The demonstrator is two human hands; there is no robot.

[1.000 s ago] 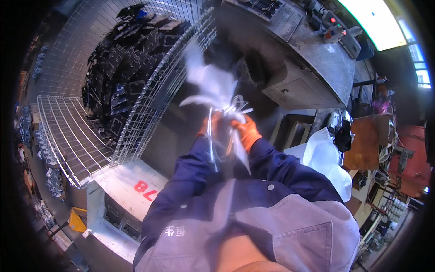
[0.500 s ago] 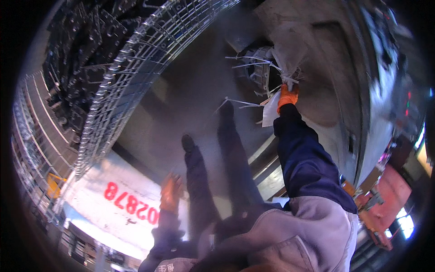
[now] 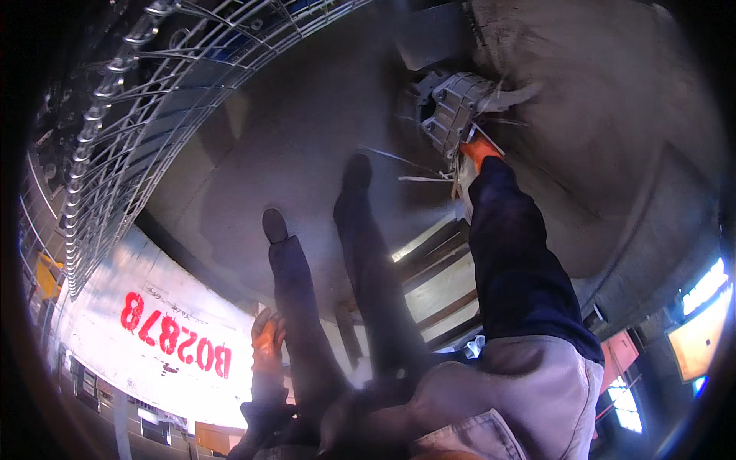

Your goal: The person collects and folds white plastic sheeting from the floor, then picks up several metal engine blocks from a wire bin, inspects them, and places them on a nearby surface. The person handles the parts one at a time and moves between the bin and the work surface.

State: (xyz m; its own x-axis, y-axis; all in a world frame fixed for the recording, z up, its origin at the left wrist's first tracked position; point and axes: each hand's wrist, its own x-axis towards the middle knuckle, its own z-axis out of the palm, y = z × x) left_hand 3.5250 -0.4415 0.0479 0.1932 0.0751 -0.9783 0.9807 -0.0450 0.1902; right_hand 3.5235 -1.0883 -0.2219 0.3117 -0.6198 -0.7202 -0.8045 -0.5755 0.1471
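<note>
My right hand (image 3: 481, 149), in an orange glove, reaches out low and is closed on white straps (image 3: 464, 170); the bunch is partly hidden by the glove. Loose strap ends (image 3: 426, 179) stick out to the left. Just beyond my fingers sits a grey ribbed metal housing (image 3: 454, 113) with a dark round opening; whether my glove touches it I cannot tell. My left hand (image 3: 267, 343), also gloved in orange, hangs beside my left leg with its fingers loosely apart and nothing visible in it.
A wire mesh cage (image 3: 149, 138) with dark parts stands at the left. Below it is a white panel (image 3: 184, 330) with red marks. Wooden slats (image 3: 441, 284) lie right of my legs. Grey floor (image 3: 268, 138) stretches ahead, and a red object (image 3: 618, 359) stands at lower right.
My view has shifted, with the cage sliding left. The ribbed housing shows more fully, and my right hand is now closer against it. The white sheet hanging from that hand is now mostly hidden.
</note>
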